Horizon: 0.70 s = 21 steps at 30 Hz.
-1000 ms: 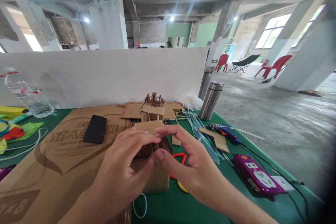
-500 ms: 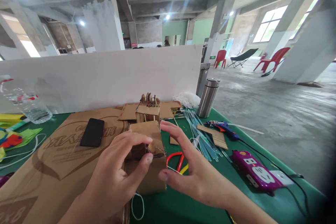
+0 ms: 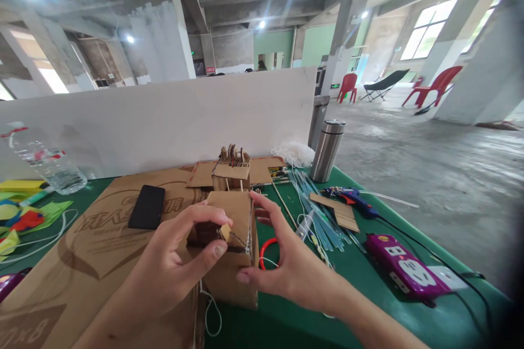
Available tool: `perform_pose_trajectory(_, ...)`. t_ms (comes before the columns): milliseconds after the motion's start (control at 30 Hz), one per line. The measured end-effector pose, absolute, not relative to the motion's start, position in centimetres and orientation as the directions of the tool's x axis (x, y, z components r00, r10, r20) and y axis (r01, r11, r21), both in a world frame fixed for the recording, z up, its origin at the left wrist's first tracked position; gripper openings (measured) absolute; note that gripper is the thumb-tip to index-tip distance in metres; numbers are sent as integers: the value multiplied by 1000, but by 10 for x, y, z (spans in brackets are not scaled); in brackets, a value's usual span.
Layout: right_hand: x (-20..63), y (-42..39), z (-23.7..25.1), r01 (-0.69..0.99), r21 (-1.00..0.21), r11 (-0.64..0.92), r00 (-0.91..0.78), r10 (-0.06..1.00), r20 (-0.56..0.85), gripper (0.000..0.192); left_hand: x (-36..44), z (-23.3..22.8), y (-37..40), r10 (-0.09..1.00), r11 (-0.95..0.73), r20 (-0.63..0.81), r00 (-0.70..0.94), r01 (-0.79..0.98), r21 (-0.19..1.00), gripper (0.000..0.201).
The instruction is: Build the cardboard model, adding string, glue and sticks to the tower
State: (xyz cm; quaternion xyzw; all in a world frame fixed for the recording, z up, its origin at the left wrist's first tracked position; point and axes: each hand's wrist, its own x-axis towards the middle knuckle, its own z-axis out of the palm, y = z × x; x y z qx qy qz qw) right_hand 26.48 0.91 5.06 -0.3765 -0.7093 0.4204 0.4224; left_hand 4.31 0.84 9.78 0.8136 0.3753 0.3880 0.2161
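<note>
A small brown cardboard box [image 3: 233, 204] stands in front of me, its top flat and its front face toward me. My left hand [image 3: 176, 253] is at the box's left front, thumb and forefinger pinching a small cardboard piece [image 3: 224, 232] near the upper front edge. My right hand [image 3: 290, 253] spans the right side of the box, fingertips at the far right corner and thumb against the front face. Red-handled scissors [image 3: 266, 255] lie partly hidden behind my right hand. A white string loop [image 3: 213, 316] hangs below the box.
A large flat carton [image 3: 102, 251] with a black phone [image 3: 146, 207] covers the left. Behind the box stands a cardboard construction [image 3: 231, 170]. To the right are glue sticks [image 3: 315, 212], a glue gun [image 3: 352, 202], a purple power strip [image 3: 405, 270] and a steel flask [image 3: 327, 150].
My left hand has shifted slightly left and down, and the small piece in its pinch now shows. My right hand has closed in on the box's right side. The view has shifted slightly.
</note>
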Motion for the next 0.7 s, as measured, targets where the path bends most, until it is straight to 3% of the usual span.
perform_pose_trajectory(300,257,-3,50,208,-918,336,-291,918,270,98,38,96,12,704,-699,519,485,345,626,30)
perform_pose_trajectory(700,257,-2,52,201,-926,318,-288,923,254,101,41,96,12,728,-679,506,464,380,628,26)
